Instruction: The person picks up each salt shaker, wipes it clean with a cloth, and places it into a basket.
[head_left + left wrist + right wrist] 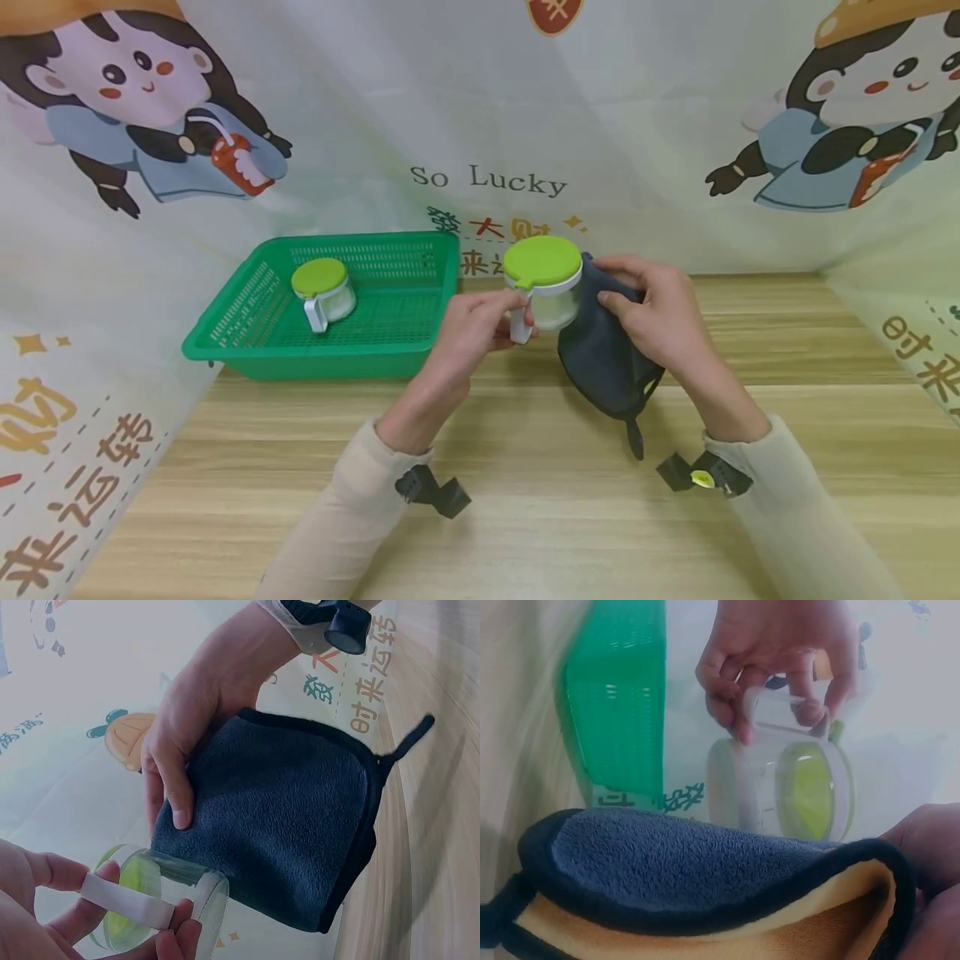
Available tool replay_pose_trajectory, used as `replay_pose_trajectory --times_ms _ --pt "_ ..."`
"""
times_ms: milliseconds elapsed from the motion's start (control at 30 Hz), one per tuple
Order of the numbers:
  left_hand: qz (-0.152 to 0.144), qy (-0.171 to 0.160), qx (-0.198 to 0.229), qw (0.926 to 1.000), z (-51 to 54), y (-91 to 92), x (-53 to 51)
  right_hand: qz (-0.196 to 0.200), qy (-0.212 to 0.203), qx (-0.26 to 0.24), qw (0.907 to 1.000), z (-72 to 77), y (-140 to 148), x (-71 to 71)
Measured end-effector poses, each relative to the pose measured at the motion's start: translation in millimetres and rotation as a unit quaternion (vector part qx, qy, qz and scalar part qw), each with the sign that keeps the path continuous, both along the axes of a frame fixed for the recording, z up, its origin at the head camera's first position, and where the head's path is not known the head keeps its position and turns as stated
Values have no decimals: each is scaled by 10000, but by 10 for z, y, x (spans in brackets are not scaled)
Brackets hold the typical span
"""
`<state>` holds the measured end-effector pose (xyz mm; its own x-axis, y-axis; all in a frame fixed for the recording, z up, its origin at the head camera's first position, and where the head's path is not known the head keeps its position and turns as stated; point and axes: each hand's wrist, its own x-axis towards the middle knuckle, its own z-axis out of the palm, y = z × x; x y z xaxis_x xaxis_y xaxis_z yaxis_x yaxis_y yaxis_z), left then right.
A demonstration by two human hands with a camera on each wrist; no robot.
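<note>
A clear seasoning jar [555,308] with a lime-green lid and white handle is held above the table by my left hand [483,325], whose fingers grip the handle. My right hand [660,312] pinches a folded dark grey-blue cloth [603,358], which hangs against the jar's right side. In the left wrist view the cloth [270,817] lies close against the jar's glass wall [210,892]. The right wrist view shows the cloth's yellow inner side [802,930] and its black edging. A hanging loop [634,437] dangles from the cloth's lower corner.
To the left stands a green plastic basket [337,365] with slotted walls. Inside it sits a second jar [337,302] with the same green lid and white handle. A printed curtain [360,108] rises behind the wooden table [525,533].
</note>
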<state>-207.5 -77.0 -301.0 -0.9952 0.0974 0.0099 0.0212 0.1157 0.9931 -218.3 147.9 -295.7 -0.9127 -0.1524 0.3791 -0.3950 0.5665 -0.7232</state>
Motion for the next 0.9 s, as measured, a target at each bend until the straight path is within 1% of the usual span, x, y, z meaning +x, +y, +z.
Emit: replay_pose_trajectory --times_ms 100,200,433,600,767,900 --pt "20 -50 -10 10000 -4 -2 -9 -4 52 10 10000 7 -3 27" --pt "16 -32 -60 10000 -7 3 -8 -6 59 29 10000 6 17 28" --pt "-75 114 -159 9998 4 30 19 6 -44 111 9999 13 131 -39" --pt "-180 94 -164 9997 7 42 20 196 -230 245 9992 56 210 -63" --pt "-180 22 -101 9998 -8 29 9 467 -345 643 9962 110 268 -46" --pt "-173 -2 -173 9997 -17 31 1 510 -397 714 9954 134 269 -38"
